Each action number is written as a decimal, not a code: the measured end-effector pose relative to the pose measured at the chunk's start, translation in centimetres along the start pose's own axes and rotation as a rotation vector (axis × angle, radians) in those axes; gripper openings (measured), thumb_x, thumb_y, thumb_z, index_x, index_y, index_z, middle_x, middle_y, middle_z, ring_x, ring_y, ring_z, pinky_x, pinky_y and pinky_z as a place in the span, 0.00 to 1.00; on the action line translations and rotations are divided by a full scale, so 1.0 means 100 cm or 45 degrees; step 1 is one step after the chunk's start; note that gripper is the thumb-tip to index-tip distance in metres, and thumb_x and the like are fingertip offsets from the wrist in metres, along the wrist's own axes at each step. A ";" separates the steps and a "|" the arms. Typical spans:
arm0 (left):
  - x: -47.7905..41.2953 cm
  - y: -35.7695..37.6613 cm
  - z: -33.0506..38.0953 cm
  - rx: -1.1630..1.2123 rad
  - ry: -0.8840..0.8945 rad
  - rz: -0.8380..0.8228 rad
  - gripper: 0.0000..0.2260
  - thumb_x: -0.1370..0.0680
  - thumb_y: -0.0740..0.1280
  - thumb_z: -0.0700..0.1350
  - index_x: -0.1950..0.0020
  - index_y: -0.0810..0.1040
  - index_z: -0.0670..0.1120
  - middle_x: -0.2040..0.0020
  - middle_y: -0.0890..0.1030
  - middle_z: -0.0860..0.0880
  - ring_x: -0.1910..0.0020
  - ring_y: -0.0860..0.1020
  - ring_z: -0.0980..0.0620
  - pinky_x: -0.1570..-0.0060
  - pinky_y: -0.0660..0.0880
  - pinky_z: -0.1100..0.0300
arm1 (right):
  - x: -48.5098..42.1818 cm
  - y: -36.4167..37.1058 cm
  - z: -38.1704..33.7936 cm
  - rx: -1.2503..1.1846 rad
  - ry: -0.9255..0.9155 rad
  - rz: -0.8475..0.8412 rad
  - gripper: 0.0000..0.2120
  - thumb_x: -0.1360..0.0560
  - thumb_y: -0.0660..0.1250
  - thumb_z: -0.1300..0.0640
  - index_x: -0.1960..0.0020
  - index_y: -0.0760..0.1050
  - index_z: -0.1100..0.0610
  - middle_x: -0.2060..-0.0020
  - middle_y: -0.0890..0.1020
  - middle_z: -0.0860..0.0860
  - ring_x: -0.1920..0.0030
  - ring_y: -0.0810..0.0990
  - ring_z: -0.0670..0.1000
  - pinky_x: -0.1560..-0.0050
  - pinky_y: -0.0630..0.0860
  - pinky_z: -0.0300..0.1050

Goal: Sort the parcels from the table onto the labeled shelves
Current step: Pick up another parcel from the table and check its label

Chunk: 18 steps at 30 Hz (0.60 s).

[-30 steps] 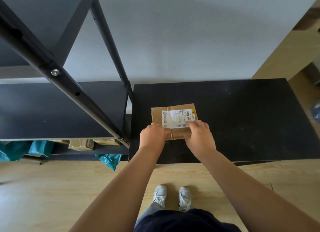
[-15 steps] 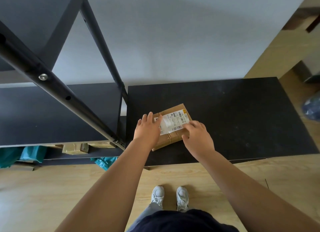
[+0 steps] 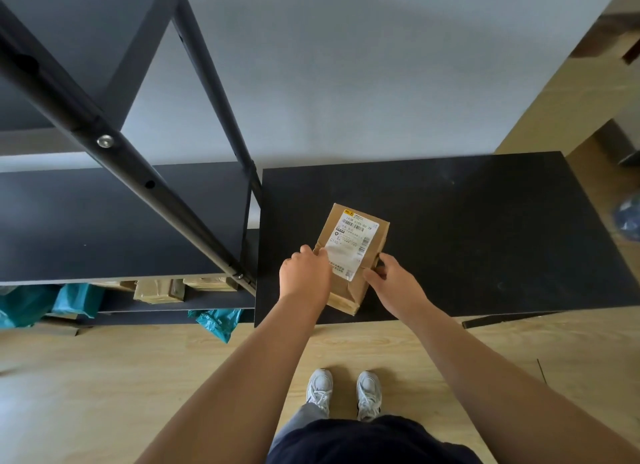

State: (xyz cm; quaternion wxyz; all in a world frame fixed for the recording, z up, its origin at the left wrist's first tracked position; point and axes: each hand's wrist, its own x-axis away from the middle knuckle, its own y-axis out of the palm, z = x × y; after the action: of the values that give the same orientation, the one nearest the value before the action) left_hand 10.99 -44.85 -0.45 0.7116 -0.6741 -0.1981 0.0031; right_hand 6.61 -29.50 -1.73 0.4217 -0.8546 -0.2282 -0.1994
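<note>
A small brown cardboard parcel [image 3: 370, 236] with a white shipping label lies near the front left of the black table [image 3: 467, 221], its long side pointing away from me. My left hand [image 3: 304, 276] grips its left edge and my right hand [image 3: 391, 281] grips its right edge, both near the parcel's front half. The front end of the parcel looks slightly raised off the table. To the left stands the black shelving unit [image 3: 114, 217], whose middle shelf is bare.
A slanted black upright [image 3: 114, 145] of the shelving unit crosses the left foreground. On the lower shelf sit brown boxes [image 3: 159, 290] and teal bags [image 3: 78, 302]; another teal bag [image 3: 216, 321] hangs off the bottom. A blue bag [image 3: 628, 217] lies on the floor at right.
The parcel has been turned from lying sideways to pointing lengthwise away from me. Both hands shifted from its front edge to its left and right sides.
</note>
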 end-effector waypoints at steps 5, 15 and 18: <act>0.009 0.004 -0.005 0.155 -0.011 -0.037 0.13 0.18 0.63 0.47 0.36 0.76 0.45 0.48 0.79 0.46 0.56 0.80 0.49 0.60 0.75 0.60 | 0.000 -0.001 -0.001 -0.014 -0.001 0.030 0.26 0.18 0.61 0.54 0.22 0.59 0.52 0.34 0.77 0.51 0.39 0.79 0.52 0.57 0.72 0.39; 0.021 0.021 -0.010 0.742 -0.316 -0.026 0.15 0.18 0.61 0.53 0.35 0.67 0.49 0.47 0.81 0.50 0.58 0.80 0.53 0.59 0.81 0.58 | -0.012 -0.011 -0.003 -0.060 0.114 -0.045 0.24 0.18 0.61 0.51 0.24 0.64 0.53 0.30 0.74 0.52 0.33 0.75 0.54 0.48 0.72 0.44; 0.014 0.017 -0.012 0.974 -0.408 -0.069 0.21 0.19 0.64 0.52 0.28 0.66 0.48 0.41 0.81 0.47 0.52 0.78 0.53 0.54 0.79 0.58 | -0.016 -0.014 -0.005 -0.074 0.163 -0.074 0.27 0.19 0.60 0.47 0.23 0.62 0.54 0.27 0.71 0.53 0.29 0.71 0.55 0.37 0.71 0.49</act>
State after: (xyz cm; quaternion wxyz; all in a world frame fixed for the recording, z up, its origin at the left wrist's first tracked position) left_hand 13.06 -45.51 -1.72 0.8708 -0.3467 -0.3085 0.1626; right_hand 4.45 -29.47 -1.42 0.4045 -0.8450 -0.2197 -0.2721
